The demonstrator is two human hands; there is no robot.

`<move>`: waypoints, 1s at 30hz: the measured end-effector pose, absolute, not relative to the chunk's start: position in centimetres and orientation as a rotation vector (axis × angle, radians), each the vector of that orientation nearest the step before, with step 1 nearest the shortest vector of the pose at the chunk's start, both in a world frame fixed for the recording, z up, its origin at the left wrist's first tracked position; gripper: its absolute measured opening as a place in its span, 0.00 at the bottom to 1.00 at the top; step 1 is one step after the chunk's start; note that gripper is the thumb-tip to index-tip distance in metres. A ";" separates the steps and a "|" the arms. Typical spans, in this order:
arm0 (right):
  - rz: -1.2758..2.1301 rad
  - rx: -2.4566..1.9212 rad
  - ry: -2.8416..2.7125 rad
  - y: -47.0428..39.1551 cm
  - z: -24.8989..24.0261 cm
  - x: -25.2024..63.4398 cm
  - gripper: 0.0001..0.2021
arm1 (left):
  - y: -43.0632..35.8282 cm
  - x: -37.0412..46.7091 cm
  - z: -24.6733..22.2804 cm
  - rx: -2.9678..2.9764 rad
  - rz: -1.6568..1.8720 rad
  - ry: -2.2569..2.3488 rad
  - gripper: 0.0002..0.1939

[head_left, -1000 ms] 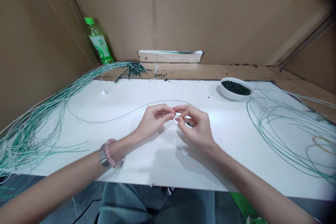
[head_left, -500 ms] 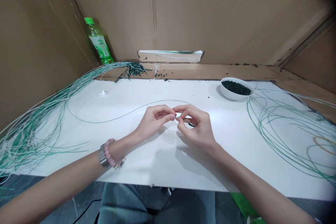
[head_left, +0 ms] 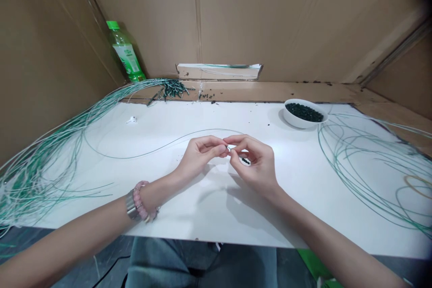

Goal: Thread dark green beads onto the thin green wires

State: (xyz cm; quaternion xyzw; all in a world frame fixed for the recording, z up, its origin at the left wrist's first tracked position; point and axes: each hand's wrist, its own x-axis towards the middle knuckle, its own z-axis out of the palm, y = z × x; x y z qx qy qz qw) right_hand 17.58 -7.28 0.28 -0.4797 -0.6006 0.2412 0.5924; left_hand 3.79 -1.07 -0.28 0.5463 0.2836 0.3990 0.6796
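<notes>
My left hand (head_left: pixel 204 153) is closed in a pinch above the white board, with a small dark bead (head_left: pixel 227 146) at its fingertips. My right hand (head_left: pixel 255 157), close beside it, pinches a thin green cord (head_left: pixel 230 148) whose short end spans the gap between the fingertips. Below the right palm, a short row of dark beads (head_left: pixel 245 161) shows between the fingers. A long thin strand (head_left: pixel 184 136) arcs over the board from the left and passes behind both hands; whether it is the pinched cord, I cannot tell.
A white bowl (head_left: pixel 297 121) of dark green beads stands back right, near loose coils of green cord (head_left: pixel 324 153). Bundled cords (head_left: pixel 67 144) cover the left side. A green bottle (head_left: pixel 127 56) leans against the cardboard wall (head_left: pixel 151 13). Small white earbuds (head_left: pixel 131 119) lie back left.
My right hand has shifted slightly right, widening the gap between the fingertips, where a little more cord shows. My left hand stays nearly in place.
</notes>
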 end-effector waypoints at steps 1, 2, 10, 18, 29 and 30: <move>0.558 -1.114 -1.404 -7.3 0.3 17.6 0.07 | -1.1 3.8 -0.3 1.189 0.893 0.625 0.08; 0.552 -1.114 -1.410 -7.3 0.3 17.6 0.07 | -1.2 3.9 -0.4 1.150 0.890 0.614 0.08; 0.514 -1.125 -1.422 -7.3 0.7 17.5 0.07 | -1.4 4.0 -0.1 1.051 0.861 0.581 0.09; 0.529 -1.130 -1.424 -7.4 0.6 17.6 0.07 | -1.2 4.0 -0.4 1.098 0.856 0.596 0.09; 0.494 -1.139 -1.461 -7.4 0.8 17.7 0.07 | -0.9 3.7 -0.3 1.293 0.912 0.626 0.07; 0.480 -1.138 -1.473 -7.4 0.8 17.7 0.07 | -0.9 3.7 -0.2 1.316 0.923 0.627 0.06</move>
